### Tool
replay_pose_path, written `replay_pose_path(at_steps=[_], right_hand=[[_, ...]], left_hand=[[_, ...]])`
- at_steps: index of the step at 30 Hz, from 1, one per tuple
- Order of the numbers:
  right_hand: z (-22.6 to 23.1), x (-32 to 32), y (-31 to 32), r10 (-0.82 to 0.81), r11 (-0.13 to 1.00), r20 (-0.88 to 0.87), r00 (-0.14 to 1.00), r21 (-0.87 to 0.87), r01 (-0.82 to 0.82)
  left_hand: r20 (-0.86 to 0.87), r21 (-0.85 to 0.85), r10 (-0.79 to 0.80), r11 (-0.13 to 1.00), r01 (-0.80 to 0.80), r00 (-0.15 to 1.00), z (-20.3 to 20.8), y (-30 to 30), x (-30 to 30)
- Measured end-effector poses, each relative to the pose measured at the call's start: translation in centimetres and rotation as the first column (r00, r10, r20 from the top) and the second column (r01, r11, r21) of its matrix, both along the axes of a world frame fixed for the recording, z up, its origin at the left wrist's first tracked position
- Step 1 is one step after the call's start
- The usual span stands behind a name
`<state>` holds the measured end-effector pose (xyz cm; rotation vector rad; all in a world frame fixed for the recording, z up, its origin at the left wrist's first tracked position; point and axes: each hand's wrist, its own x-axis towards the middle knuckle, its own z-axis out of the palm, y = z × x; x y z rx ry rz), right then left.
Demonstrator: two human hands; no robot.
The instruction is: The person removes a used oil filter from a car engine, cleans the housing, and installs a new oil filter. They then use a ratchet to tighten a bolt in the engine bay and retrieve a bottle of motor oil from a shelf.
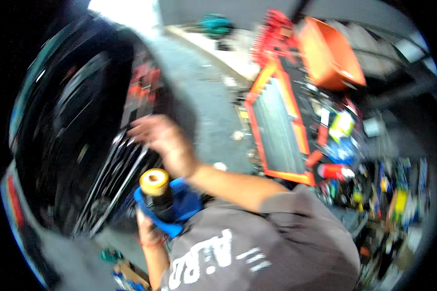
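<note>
My left hand (pixel 148 234) is low in the view, closed around a blue cloth (pixel 183 203) and a dark cylindrical filter with a yellow pleated top (pixel 155 186), which stands upright in the cloth. My right hand (pixel 161 141) reaches out to the upper left with its fingers spread. It hovers over a row of chrome wrenches (pixel 119 167) lying in a dark tray, and blur hides whether it touches them. My grey shirt (pixel 272 242) fills the lower middle.
A large dark vehicle body (pixel 58 121) curves along the left. To the right stands an orange and black tool cart (pixel 281 126) with a raised orange lid (pixel 330 53). Several cans and bottles (pixel 340 170) crowd the right. Grey concrete floor (pixel 204 82) lies between.
</note>
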<state>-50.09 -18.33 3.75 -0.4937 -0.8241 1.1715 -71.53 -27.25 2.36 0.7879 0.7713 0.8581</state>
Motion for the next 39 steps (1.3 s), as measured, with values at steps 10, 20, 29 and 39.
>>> replay_pose_path(at_steps=[10,20,29,39], right_hand=[[-1.2,-14.6,-5.2,0.2,0.916,0.34,0.919,-0.397,-0.052],[-2.9,-30.8,-2.0,0.667,0.716,0.389,0.636,-0.573,-0.4],[-5.0,-43.3,6.0,0.881,0.411,-0.034,0.473,-0.441,-0.798],[-7.9,-56.6,13.7,0.816,0.489,-0.119,0.565,-0.379,-0.786]], left_hand=[[0.092,0.304,0.222,0.922,-0.24,0.971,3.3,2.6,-16.2],[0.136,0.376,0.38,0.835,-0.402,0.915,1.0,1.7,-30.2],[0.158,0.248,0.682,0.673,-0.697,0.714,0.8,6.3,-38.5],[0.068,0.057,0.801,0.592,-0.804,0.595,1.8,16.2,-46.6]])
